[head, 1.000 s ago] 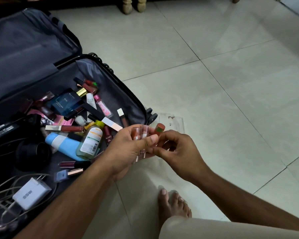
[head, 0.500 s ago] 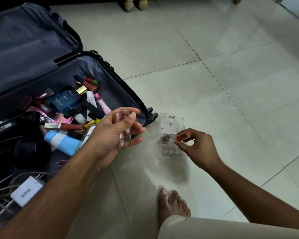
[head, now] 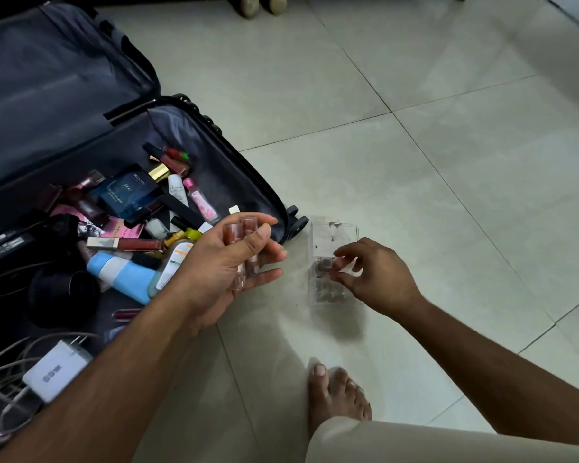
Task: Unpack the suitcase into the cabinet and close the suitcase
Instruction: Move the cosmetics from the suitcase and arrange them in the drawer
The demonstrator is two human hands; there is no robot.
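Note:
The dark suitcase [head: 214, 155] lies open on the tiled floor at the left, filled with cosmetics, among them a blue box [head: 127, 195], a light blue tube [head: 121, 275] and a red lip gloss [head: 137, 243]. My left hand [head: 221, 265] holds two clear lipstick tubes [head: 244, 248] upright over the suitcase's right edge. A clear plastic organiser [head: 331, 235] stands on the floor just right of the suitcase. My right hand [head: 371, 275] reaches over it and pinches a reddish lipstick [head: 340, 262] at one of its slots. One dark lipstick [head: 323, 265] stands in the organiser.
A white charger [head: 54, 369] with tangled cables and a black round object [head: 64, 292] lie in the suitcase's near end. My bare foot [head: 335, 392] and a beige trouser leg are at the bottom. Furniture legs [head: 261, 5] stand at the top edge.
My right hand took the reddish lipstick away from my left hand and carried it down to the organiser. My left hand stayed over the suitcase edge with the two tubes.

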